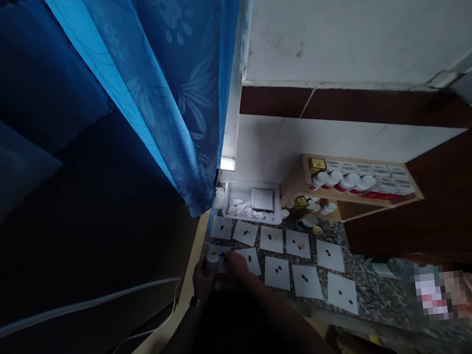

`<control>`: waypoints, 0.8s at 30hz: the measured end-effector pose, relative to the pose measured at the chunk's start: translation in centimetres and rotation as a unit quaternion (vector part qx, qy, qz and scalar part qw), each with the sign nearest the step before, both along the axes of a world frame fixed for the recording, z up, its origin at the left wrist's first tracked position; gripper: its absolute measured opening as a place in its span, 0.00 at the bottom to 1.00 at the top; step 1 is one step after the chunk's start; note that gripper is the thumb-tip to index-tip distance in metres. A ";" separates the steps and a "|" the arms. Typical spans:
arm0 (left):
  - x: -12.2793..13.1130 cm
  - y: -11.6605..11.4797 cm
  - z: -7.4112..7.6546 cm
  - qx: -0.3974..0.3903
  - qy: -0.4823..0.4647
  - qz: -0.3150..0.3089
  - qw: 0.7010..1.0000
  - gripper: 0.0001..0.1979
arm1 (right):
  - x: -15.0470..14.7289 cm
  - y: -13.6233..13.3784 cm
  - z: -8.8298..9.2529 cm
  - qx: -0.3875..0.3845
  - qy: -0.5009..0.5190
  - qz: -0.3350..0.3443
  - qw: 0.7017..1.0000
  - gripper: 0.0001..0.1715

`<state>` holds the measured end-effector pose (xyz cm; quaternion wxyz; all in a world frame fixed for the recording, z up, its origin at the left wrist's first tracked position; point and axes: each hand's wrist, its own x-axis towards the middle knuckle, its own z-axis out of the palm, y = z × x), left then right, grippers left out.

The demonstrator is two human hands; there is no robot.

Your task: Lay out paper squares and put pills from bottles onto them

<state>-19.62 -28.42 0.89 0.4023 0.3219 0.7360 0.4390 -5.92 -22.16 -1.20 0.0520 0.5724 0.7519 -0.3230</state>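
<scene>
White bottle point(212, 257), yellowish inside, is clasped in the left hand point(203, 278), the grip of the right hand point(236, 265) unclear.

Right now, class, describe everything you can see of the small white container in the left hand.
The small white container is round, apparently plastic, with a pale rim around a yellowish centre, contents or cover unclear. The left hand has it in its grip, rim toward the camera. In this view it overlaps a white paper sheet; whether they touch can't be judged. Fingers and shadow hide its lower part.
</scene>
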 end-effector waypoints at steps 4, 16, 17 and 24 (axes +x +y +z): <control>-0.2 0.1 -0.8 -0.002 0.006 0.001 1.000 0.25 | 4.6 0.7 0.8 0.057 0.031 -0.115 0.991 0.11; 1.4 0.6 -1.0 0.011 0.005 -0.038 0.999 0.24 | 20.0 4.5 -1.0 0.098 -0.062 -0.282 0.952 0.11; 1.5 0.6 -1.0 0.010 0.003 -0.041 0.999 0.24 | 19.7 4.7 -1.2 0.096 -0.068 -0.277 0.954 0.11; 1.4 0.6 -1.2 -0.005 0.015 -0.041 0.999 0.25 | 18.3 5.5 -1.7 0.071 -0.093 -0.268 0.956 0.10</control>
